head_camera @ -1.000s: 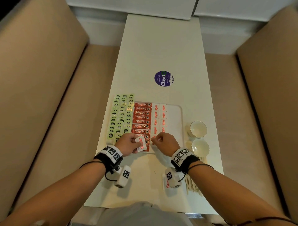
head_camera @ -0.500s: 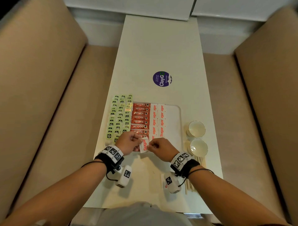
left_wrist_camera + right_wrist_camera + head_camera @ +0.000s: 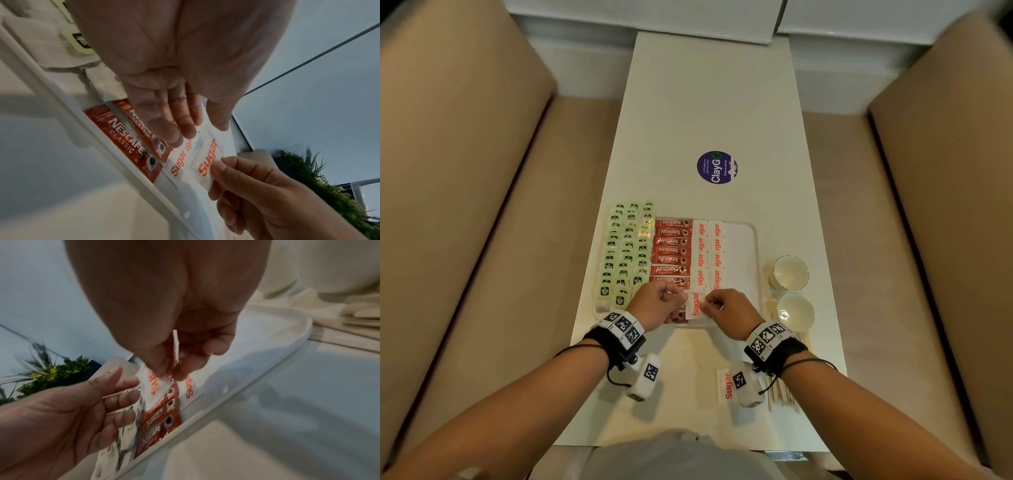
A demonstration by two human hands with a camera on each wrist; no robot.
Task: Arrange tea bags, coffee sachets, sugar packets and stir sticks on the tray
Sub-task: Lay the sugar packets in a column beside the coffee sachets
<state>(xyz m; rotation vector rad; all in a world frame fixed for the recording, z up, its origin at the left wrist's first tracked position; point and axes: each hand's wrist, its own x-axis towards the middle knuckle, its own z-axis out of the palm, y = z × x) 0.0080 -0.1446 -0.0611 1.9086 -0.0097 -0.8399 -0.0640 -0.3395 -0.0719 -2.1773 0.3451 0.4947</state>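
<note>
Table [image 3: 709,102], long and white, carries everything, with a round purple ClayGo sticker [image 3: 717,167] at its middle. White tray [image 3: 743,246] with a raised rim lies on the near half. Its contents run in columns: pale green tea bags [image 3: 625,253] fill the left side in three overlapping rows, red Nescafe Classic coffee sachets [image 3: 671,250] are stacked flat just right of them, and white sugar packets [image 3: 709,253] with orange lettering form two columns beside the coffee. The right strip of the tray bottom is bare.

Two white cups [image 3: 791,272] stand on the table just right of the tray, one behind the other. Wooden stir sticks [image 3: 782,394] lie in a bundle near the table's right edge, behind the right wrist, and a loose sugar packet [image 3: 723,385] rests flat on the table beside them.

Over the tray's near edge, the right hand [image 3: 729,311] pinches one sugar packet [image 3: 207,160] between thumb and fingertips. The left hand [image 3: 659,303], fingers loosely extended, touches the packet's far end with thumb and fingertips.
</note>
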